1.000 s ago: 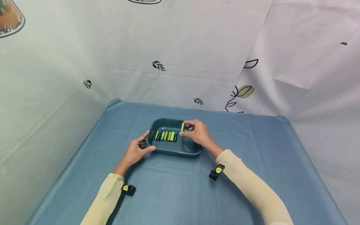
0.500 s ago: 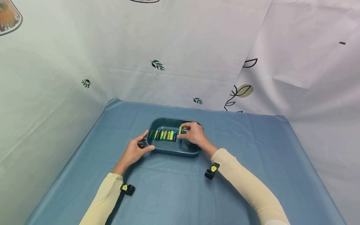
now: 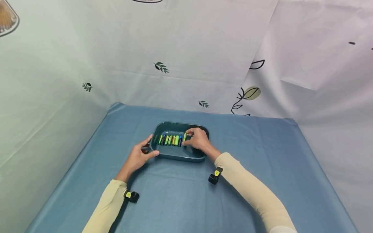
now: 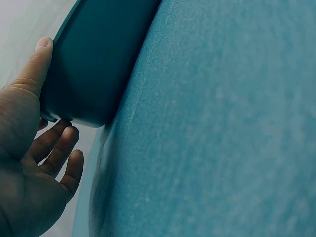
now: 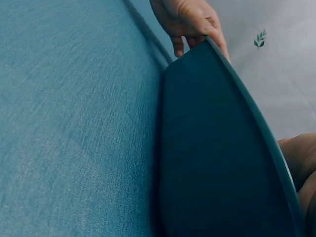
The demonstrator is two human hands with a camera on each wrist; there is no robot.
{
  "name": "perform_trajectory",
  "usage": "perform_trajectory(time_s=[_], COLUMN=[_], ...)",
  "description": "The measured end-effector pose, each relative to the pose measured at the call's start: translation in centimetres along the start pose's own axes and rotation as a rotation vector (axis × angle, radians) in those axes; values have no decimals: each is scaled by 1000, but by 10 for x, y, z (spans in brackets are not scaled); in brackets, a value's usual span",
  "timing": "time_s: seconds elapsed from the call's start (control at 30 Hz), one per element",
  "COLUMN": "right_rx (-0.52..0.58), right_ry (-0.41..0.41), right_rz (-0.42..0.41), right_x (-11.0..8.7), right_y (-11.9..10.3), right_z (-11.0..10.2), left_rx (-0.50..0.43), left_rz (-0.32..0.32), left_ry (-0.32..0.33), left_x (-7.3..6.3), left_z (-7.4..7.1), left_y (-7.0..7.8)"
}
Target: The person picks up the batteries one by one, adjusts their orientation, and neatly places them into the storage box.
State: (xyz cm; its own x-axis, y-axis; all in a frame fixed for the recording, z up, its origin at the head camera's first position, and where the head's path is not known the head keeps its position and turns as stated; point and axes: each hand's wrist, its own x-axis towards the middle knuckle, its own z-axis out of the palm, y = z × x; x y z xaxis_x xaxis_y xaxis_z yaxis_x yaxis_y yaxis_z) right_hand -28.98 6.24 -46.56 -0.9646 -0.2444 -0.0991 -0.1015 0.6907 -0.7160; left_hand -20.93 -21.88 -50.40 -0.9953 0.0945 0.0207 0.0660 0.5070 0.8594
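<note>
A dark teal tray (image 3: 180, 158) with rounded corners rests on the table. In it, several AA-size batteries (image 3: 176, 140) in green, black, blue and gold lie side by side in a row. My left hand (image 3: 138, 157) holds the tray's left end, thumb at the near rim and forefinger at the far corner; the left wrist view shows its other fingers curled beneath the tray's rim (image 4: 89, 64). Inside the tray, my right hand (image 3: 199, 139) pinches a green battery (image 3: 185, 137) at the row's right end. The tray wall hides those fingertips in the right wrist view.
A blue cloth (image 3: 175, 194) covers the table. White printed sheets (image 3: 186, 48) hang behind it and at both sides. Each forearm wears a small black camera, one on the left (image 3: 134, 196) and one on the right (image 3: 213, 179).
My right hand has moved left and lowered the green battery to the right end of the row. The left hand keeps its hold on the tray.
</note>
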Motion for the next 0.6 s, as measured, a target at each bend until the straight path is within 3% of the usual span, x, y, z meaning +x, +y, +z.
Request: perform_trajectory(time_s=[0.6], right_rx=[-83], right_ry=[-28], right_rz=[14], right_x=[7], right_y=[1], right_z=[7], left_rx=[-10], left_rz=[1], left_ry=[-2], left_x=[0], left_z=[-1], left_y=[0])
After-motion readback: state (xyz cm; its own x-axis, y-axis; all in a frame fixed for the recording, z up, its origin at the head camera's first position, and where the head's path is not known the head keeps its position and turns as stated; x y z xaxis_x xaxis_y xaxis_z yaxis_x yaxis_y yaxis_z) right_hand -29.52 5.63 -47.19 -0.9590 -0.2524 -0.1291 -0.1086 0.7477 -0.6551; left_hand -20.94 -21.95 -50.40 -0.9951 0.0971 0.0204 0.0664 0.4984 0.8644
